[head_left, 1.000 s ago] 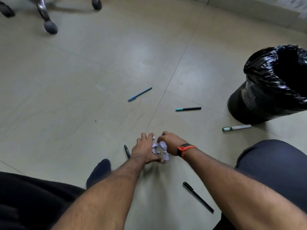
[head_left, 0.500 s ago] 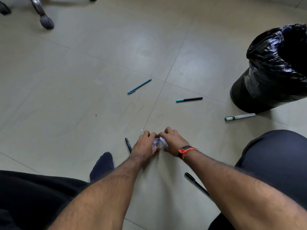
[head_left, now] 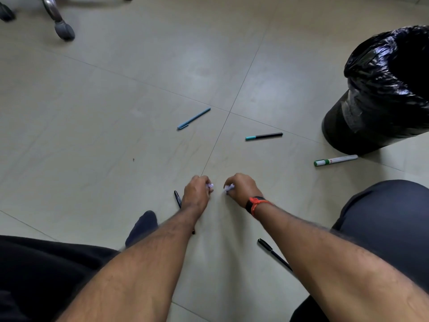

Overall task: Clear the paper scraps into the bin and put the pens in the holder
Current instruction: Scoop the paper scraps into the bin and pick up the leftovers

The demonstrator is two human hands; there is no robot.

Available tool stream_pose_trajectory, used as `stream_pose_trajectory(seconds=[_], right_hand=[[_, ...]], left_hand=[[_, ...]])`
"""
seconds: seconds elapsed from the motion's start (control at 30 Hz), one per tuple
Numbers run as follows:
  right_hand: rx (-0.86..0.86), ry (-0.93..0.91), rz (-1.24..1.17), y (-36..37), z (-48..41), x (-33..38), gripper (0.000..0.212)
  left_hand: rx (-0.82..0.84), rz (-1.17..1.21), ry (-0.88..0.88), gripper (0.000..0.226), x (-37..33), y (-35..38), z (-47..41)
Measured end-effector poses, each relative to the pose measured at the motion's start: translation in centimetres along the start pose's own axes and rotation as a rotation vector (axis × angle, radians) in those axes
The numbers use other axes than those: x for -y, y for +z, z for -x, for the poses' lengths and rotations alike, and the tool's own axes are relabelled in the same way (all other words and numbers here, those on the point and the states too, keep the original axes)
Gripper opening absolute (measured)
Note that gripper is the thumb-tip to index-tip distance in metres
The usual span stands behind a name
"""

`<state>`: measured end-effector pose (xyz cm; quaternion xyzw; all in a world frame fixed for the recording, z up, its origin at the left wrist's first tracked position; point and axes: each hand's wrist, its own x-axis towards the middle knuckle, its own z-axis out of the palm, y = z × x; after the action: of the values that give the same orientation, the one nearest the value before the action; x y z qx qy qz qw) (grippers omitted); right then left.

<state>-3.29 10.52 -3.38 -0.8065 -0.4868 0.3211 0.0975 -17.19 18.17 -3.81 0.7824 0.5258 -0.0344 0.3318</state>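
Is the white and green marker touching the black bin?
Apart. The head view shows the marker lying flat on the floor in front of the bin, with a strip of bare tile between the marker's white end and the bin's base.

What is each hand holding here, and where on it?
Each holds paper scraps bunched in closed fingers: left hand with scraps, right hand with scraps. Only small tufts show; no pen is held.
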Motion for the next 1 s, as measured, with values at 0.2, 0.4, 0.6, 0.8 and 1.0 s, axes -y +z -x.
stream_pose_trajectory(seconds=[0.2, 0.4, 0.6, 0.8, 1.0], right_hand=[[-0.195, 0.133, -0.414, -4.2, -1.7, 0.5, 0.008], [-0.337, 0.051, -0.57, -12.4, -2.9, 1.4, 0.005], [-0.417, 0.011, -0.628, -21.4, -2.1, -0.6, 0.009], [-0.552, 0.097, -0.558, -30.1, 1.8, -6.0, 0.006], [-0.69, 0.323, -0.6, -37.0, 6.5, -12.6, 0.008]], left_hand=[[-0.131, 0.223, -0.13, 0.007, -2.3, -4.4, -2.6], [-0.17, 0.312, -0.017, 0.013, -7.7, -10.7, -5.5], [-0.113, 0.297, 0.186, 0.012, -16.2, -14.9, -6.2], [0.087, 0.35, 0.345, 0.016, -27.1, -15.3, -6.6], [0.279, 0.512, 0.434, 0.021, -40.2, -12.9, -5.4]])
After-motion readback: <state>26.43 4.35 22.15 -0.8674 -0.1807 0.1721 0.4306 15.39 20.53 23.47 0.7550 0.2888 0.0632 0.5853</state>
